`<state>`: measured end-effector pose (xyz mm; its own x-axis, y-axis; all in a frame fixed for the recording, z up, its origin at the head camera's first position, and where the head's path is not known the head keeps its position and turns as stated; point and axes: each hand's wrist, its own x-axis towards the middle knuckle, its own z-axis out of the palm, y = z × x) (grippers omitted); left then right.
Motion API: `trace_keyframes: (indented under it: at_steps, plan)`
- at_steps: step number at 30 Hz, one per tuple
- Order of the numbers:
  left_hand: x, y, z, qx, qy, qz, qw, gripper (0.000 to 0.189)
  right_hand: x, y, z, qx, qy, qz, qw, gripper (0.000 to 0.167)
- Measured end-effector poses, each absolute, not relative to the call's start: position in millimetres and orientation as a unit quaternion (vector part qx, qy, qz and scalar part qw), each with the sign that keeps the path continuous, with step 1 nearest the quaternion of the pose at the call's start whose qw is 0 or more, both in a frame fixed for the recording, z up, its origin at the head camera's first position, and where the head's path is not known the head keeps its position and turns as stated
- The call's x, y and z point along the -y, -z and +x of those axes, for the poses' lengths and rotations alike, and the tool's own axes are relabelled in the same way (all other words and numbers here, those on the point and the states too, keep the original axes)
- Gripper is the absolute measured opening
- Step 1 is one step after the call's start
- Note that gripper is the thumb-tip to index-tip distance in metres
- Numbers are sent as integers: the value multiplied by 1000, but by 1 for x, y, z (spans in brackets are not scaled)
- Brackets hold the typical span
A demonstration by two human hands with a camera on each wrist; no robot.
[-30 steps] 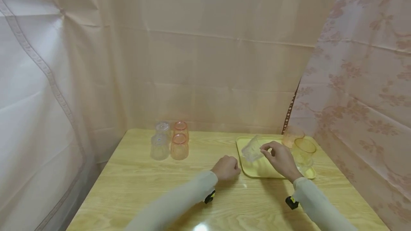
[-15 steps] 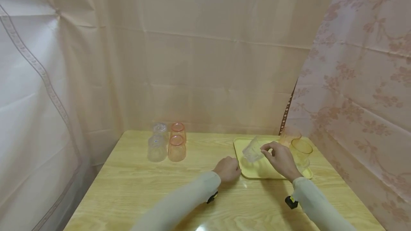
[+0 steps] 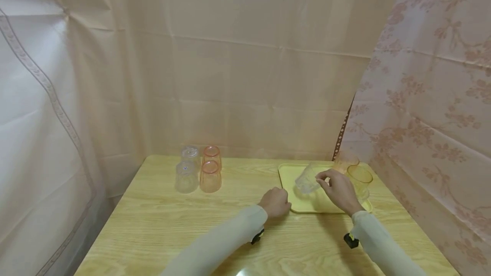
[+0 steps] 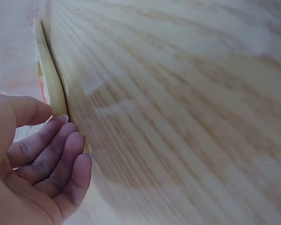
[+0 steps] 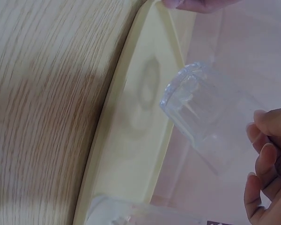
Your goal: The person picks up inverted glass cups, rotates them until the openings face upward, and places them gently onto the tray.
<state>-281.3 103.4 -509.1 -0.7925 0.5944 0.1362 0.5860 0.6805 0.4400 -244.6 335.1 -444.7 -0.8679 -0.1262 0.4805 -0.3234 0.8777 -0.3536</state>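
My right hand (image 3: pixel 339 188) pinches a clear glass (image 3: pixel 306 180) by its rim between thumb and fingertips. Tilted, with its thick faceted base down to the left, the glass hangs above the yellow tray (image 3: pixel 312 205). In the right wrist view the same glass (image 5: pixel 196 103) appears apart from the tray surface, over its shadow. At the tray's near left corner, my left hand (image 3: pixel 275 202) holds the edge. The left wrist view shows its thumb and index finger pinching the tray rim (image 4: pixel 51 75), the other fingers curled below.
A yellow glass (image 3: pixel 359 176) and an orange one (image 3: pixel 345 161) stand at the tray's right end. Two clear glasses (image 3: pixel 186 178) and two orange glasses (image 3: pixel 210 178) stand upside down at the back left of the wooden table (image 3: pixel 172 225). Curtains (image 3: pixel 245 76) surround the table.
My right hand has carried the clear glass slightly to the right over the tray. My left hand has shifted slightly right at the tray's corner. The standing glasses keep their places.
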Motion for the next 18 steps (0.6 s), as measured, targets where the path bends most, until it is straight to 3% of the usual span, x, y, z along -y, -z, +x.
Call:
trace_keyframes:
  at_steps: [18]
  plan:
    - [-103, 503, -278, -923, -246, 297, 14, 55, -356, 448, -250, 949, -153, 120, 247, 10]
